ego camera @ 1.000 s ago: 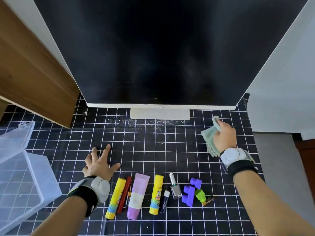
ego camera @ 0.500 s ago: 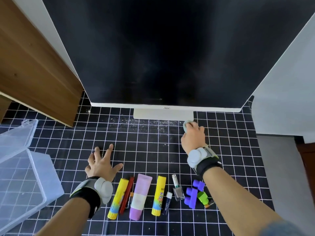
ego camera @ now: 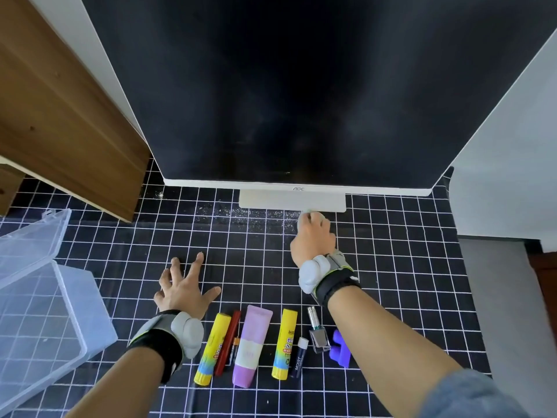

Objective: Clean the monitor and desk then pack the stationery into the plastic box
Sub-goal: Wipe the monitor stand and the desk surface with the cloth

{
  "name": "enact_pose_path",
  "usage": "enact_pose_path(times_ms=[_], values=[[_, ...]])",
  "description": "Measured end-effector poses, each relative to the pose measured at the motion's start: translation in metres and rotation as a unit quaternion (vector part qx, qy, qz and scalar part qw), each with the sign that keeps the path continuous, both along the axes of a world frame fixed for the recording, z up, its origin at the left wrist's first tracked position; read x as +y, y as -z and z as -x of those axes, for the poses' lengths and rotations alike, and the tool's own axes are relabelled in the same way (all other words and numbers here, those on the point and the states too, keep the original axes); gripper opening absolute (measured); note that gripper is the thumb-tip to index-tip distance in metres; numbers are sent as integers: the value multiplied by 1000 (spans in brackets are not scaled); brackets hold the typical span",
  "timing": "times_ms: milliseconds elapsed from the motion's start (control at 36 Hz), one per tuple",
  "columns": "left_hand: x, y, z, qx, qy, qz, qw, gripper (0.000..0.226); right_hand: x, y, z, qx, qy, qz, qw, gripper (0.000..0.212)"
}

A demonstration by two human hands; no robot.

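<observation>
The dark monitor [ego camera: 301, 86] stands on a white base [ego camera: 271, 200] at the back of the black grid desk mat [ego camera: 391, 267]. White dust [ego camera: 241, 214] lies in front of the base. My right hand [ego camera: 313, 236] is curled over a pale green cloth [ego camera: 305, 211] at the base's front edge; only a sliver of cloth shows. My left hand [ego camera: 184, 285] rests on the mat with spread fingers. Stationery lies in a row near me: two yellow glue sticks [ego camera: 212, 348], a red pen [ego camera: 228, 342], a purple tube [ego camera: 251, 348], a lip balm [ego camera: 300, 357], a nail polish bottle [ego camera: 318, 333] and a purple block [ego camera: 340, 348].
An open clear plastic box [ego camera: 39, 312] sits at the left edge of the desk, its lid [ego camera: 30, 236] tipped back. A wooden shelf [ego camera: 60, 101] rises at the back left. A white wall panel [ego camera: 512, 176] stands to the right of the monitor.
My right hand has carried the cloth leftward from the right side of the mat to the monitor base's front edge. My left hand has stayed put.
</observation>
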State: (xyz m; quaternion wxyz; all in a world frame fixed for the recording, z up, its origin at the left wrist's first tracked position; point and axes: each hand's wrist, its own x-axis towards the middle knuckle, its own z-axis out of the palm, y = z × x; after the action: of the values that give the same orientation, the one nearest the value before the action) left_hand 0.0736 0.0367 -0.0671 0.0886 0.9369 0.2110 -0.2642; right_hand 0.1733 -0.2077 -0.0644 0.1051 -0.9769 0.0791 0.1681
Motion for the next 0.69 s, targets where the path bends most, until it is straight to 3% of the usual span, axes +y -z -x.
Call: enact_pose_path(times_ms=[194,278,389,472,583,694], values=[[1,0,1,-1,1,-2,1000,89,41,6,7,-16,-95,-114,989,62],[2,1,1,0,4,-1,1000,88,55,14,12,-7,-120,-120,985,68],[2,1,1,3,3,5,1000,88,32,24,3,-14,-222,-172,960,64],[2,0,2,2,5,6,1000,87,-1,22,3,-69,-285,-144,945,66],[3,-1,2,0,9,9,1000,87,-55,12,18,-126,-262,-106,951,69],[3,-2,3,1,14,8,1000,86,-110,11,32,-140,-147,-120,972,67]])
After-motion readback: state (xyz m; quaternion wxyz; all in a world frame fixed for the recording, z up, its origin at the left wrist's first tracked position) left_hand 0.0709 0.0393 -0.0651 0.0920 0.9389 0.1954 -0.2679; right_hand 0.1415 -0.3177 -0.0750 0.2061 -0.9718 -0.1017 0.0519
